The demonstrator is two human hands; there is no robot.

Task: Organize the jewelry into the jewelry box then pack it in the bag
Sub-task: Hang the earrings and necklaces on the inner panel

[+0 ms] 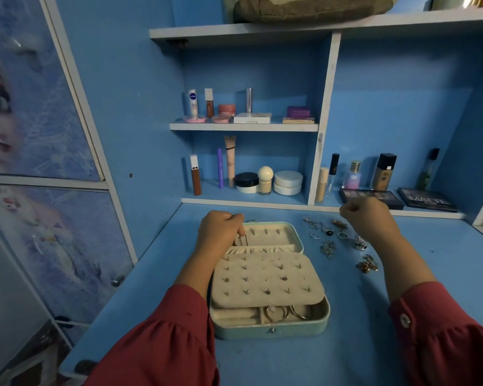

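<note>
Pale mint-green, the rectangular jewelry box lies open on the blue desk, its lid half away from the person and its tray half toward them. A cream padded earring panel studded with small earrings lies over the middle of the box, and gold hoops show in the front compartment beneath its near edge.

At the far left corner of the lid half, the left hand has its fingers curled, pinching a thin gold chain that hangs down just above the cream gathered pocket. The hand sits over the box's left edge, its forearm running alongside the earring panel.

To the right of the box, well clear of its rim, loose silver and gold rings and trinkets are scattered on the desk. The right hand is raised over the far side of this scatter with its fingers clenched; something fine may be caught between the fingertips, but what it is cannot be made out. Red sleeves cover both forearms.

Behind the desk, white-edged blue shelves carry cosmetic tubes, jars and compacts, and two dark eyeshadow palettes lie just beyond the right hand.
</note>
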